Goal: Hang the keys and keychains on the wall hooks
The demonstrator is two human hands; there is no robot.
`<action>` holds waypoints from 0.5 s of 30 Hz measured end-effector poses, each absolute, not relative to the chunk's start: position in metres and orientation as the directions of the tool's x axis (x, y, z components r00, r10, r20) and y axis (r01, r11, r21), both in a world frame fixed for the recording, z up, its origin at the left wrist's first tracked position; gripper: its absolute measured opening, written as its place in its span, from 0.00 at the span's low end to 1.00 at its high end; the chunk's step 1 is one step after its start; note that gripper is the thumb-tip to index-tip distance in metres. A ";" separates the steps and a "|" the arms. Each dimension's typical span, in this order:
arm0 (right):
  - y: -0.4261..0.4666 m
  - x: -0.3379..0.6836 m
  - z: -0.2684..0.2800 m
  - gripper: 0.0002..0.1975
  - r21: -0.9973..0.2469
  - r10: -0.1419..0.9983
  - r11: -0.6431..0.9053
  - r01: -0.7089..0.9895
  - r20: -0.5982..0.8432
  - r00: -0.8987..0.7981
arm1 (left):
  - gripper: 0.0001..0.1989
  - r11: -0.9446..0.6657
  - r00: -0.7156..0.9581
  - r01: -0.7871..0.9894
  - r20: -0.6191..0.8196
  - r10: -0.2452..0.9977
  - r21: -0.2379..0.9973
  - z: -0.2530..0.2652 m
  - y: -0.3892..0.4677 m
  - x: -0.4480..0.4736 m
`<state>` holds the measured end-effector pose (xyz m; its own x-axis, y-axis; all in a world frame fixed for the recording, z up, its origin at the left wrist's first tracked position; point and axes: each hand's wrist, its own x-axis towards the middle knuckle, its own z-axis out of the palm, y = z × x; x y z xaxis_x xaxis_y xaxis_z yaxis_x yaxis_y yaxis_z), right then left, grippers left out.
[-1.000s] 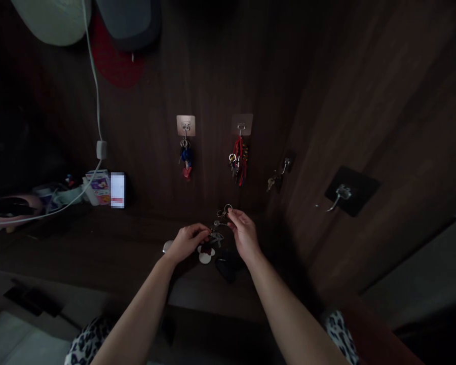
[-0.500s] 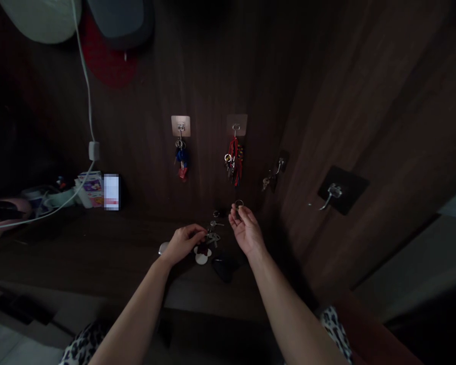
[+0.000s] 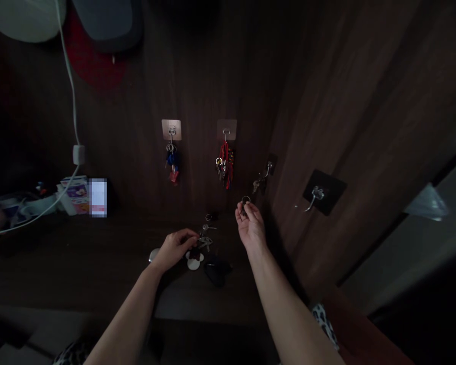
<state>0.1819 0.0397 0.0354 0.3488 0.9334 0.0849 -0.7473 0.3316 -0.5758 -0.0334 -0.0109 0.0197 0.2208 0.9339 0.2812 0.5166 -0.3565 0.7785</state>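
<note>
Raised above the shelf, my right hand (image 3: 251, 225) is closed on a key ring (image 3: 245, 199); its round metal loop stands up from the fingertips, and what hangs from it is mostly hidden. My left hand (image 3: 175, 248) rests low on the shelf, thumb and forefinger pinched at a bunch of keys (image 3: 205, 243). Just beneath those fingers lies a white mouse-head-shaped charm (image 3: 194, 260) with a dark red bow. A single key (image 3: 208, 227) and a small ring (image 3: 209, 217) lie behind the bunch. To its right is a dark pouch-like object (image 3: 216, 269).
On the back panel, hooks carry keys with blue and red tags (image 3: 172, 161) and keys with red cords (image 3: 225, 165). A corner hook (image 3: 269, 167) holds more keys (image 3: 257, 183). The side panel has a bare hook (image 3: 316, 195). Boxes (image 3: 76, 195) and a white cable (image 3: 70, 76) are left.
My right hand has shifted right with the key ring, nearer the side panel. My left hand stays at the keys on the shelf. The whole view has turned slightly right.
</note>
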 end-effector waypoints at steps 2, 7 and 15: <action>0.042 0.185 0.043 0.09 -0.563 0.921 0.353 -0.747 0.070 0.383 | 0.15 -0.354 0.219 0.519 0.279 0.935 0.778 0.019 -0.011 -0.034; 0.052 0.189 0.065 0.08 -0.501 0.892 0.415 -0.760 0.059 0.449 | 0.14 -0.354 0.227 0.528 0.274 0.935 0.772 0.018 -0.009 -0.034; 0.082 0.193 0.093 0.08 -0.481 0.832 0.513 -0.711 0.078 0.549 | 0.14 -0.353 0.222 0.528 0.276 0.935 0.772 0.021 -0.011 -0.033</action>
